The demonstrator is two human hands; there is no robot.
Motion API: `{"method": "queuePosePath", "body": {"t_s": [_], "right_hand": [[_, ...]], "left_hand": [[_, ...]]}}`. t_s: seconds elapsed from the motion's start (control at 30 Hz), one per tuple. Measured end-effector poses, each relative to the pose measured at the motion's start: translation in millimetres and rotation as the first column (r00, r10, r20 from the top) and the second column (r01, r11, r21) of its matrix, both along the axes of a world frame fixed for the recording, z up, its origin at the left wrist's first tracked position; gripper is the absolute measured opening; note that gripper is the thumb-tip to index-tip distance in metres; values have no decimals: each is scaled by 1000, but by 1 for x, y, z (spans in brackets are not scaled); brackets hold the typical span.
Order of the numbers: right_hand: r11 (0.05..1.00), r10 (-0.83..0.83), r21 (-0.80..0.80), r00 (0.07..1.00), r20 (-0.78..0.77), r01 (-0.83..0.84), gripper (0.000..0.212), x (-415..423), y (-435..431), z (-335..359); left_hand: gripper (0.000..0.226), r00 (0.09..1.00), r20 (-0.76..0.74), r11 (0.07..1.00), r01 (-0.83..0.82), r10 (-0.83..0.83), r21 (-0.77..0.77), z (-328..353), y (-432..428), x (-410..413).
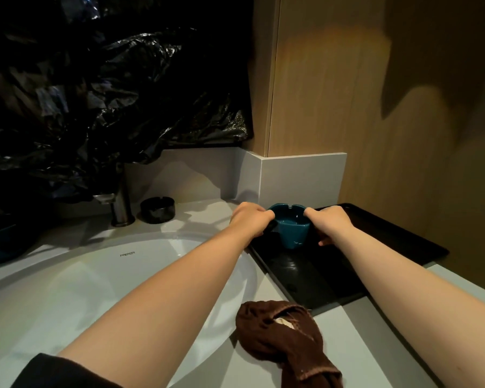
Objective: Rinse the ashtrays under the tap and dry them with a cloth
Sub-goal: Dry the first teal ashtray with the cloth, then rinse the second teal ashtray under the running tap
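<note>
A teal ashtray (291,228) sits at the far end of a black tray (333,278) to the right of the basin. My left hand (249,221) grips its left rim and my right hand (329,224) grips its right rim, fingers curled over the edge. A black ashtray (157,209) stands on the counter beside the metal tap (118,203). A crumpled brown cloth (286,337) lies on the counter near the front, between my forearms.
A white oval basin (67,289) fills the lower left. Black plastic sheeting (109,93) covers the wall behind the tap. A wooden wall panel (403,107) rises right behind the tray, with a grey upstand (300,175) at its foot.
</note>
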State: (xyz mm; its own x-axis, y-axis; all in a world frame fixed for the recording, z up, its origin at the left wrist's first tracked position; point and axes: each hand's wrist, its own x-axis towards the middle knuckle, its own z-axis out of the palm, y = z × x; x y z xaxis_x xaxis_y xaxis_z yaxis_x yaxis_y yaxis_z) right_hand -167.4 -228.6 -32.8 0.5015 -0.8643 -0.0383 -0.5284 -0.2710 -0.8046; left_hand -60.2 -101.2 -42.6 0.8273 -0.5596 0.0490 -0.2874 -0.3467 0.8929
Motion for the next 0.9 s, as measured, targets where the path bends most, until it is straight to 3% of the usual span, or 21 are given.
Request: {"method": "queuePosePath", "body": {"t_s": [0.1, 0.17, 0.3, 0.47, 0.57, 0.63, 0.7, 0.8, 0.9], "right_hand": [[942, 52, -324, 992, -114, -87, 44, -1, 18, 12], [895, 108, -418, 984, -144, -159, 51, 2, 39, 20], [868, 255, -374, 939, -233, -328, 50, 19, 92, 31], [837, 388, -311, 890, -241, -450, 51, 51, 168, 29], [854, 439, -205, 873, -211, -479, 45, 78, 217, 15], [871, 450, -141, 879, -157, -471, 40, 96, 248, 4], [876, 464, -104, 882, -87, -471, 42, 108, 272, -9], [840, 524, -141, 851, -45, -525, 52, 111, 292, -33], [748, 576, -264, 793, -196, -609, 56, 108, 290, -47]], "left_hand": [[21, 991, 127, 998, 45, -51, 44, 1, 32, 0], [30, 985, 160, 997, 47, -57, 63, 5, 63, 3], [33, 973, 231, 994, -8, -18, 111, 12, 133, 8], [51, 970, 243, 952, -73, -1, 297, -6, 218, 24], [47, 952, 282, 903, -221, 118, 369, -17, 264, 36], [44, 910, 338, 872, -354, 240, 336, -24, 292, 49], [45, 849, 338, 856, -483, 405, 186, -29, 318, 62], [47, 715, 195, 734, -677, 671, -42, -30, 348, 81], [56, 605, 8, 605, -795, 796, -39, -21, 364, 95]]}}
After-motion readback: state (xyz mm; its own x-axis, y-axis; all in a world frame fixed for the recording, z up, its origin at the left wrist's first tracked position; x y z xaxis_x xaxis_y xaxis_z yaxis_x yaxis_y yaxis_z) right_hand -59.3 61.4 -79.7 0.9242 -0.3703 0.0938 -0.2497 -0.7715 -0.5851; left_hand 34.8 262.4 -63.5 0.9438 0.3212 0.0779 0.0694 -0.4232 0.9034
